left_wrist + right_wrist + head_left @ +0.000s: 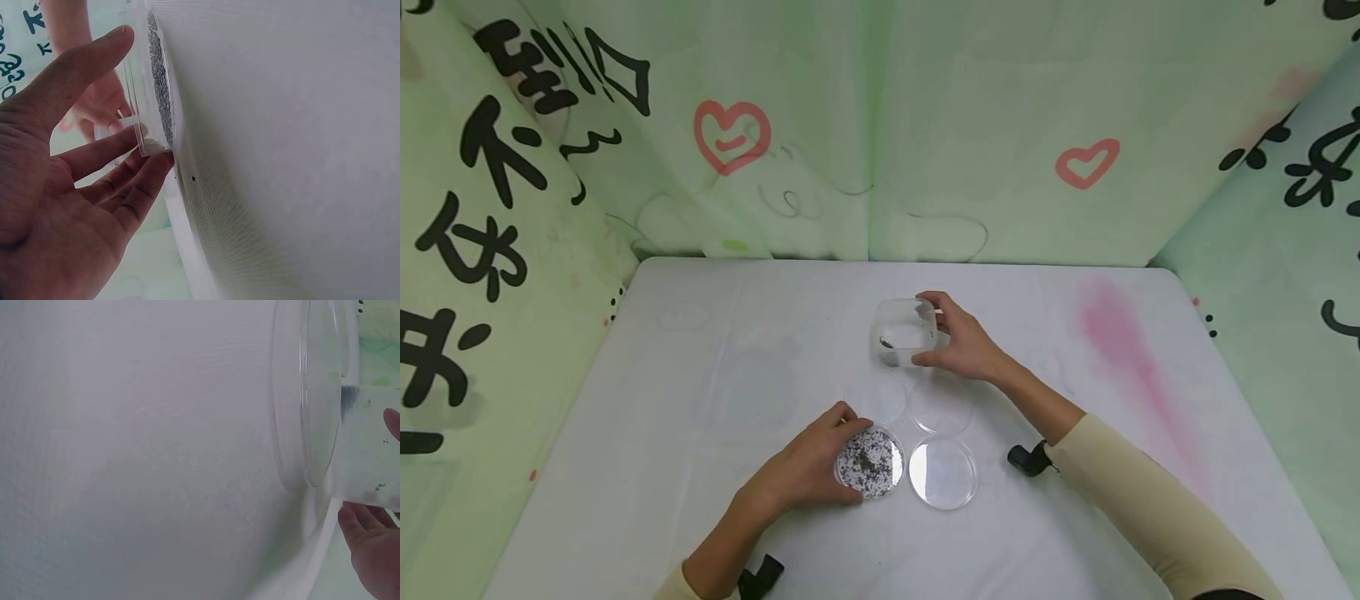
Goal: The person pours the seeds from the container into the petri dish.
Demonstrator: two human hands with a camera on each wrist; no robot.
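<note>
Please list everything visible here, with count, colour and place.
Filled dish: one, speckled black and white, near left.
Clear dishes or lids: three, colourless, beside and behind it.
Square container: one, translucent, farther back.
Tablecloth: one, white, underneath.
Stain: one, pink, right side.
Walls: three, green, behind and both sides.
Hearts: two, red, back wall.
Characters: several, black, walls.
Wrist devices: two, black, at wrists.
Sleeves: two, cream, forearms.
Left hand: one, gripping filled dish.
Right hand: one, gripping square container.

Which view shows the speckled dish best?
Head. It shows the speckled dish from above, its round face mostly clear of the left hand. Left wrist gives an edge-on side; right wrist doesn't show it.
</note>
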